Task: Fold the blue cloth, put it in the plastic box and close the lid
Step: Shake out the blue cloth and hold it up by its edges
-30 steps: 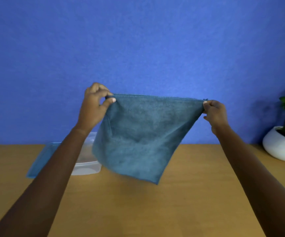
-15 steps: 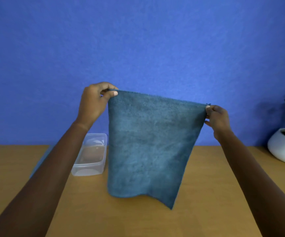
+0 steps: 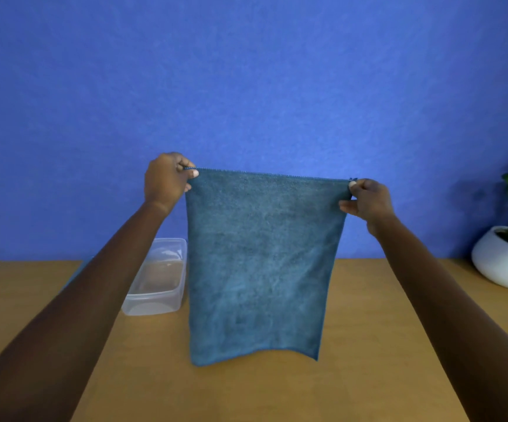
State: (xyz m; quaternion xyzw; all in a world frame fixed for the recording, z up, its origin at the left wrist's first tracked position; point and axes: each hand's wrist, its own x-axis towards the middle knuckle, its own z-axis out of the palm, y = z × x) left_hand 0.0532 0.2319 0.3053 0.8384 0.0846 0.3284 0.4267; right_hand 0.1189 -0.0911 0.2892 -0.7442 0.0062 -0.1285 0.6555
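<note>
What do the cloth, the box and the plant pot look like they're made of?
Blue cloth: likely microfibre or terry, matte fuzzy nap, stitched top hem.
Plastic box: clear, slightly frosted plastic; the table shows through.
Plant pot: probably glazed white ceramic, smooth with soft sheen, though plastic is possible.

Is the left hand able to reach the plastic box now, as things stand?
Probably yes, but not freely: the plastic box stands open on the table close under that arm, yet the left hand pinches a top corner of the blue cloth.
</note>
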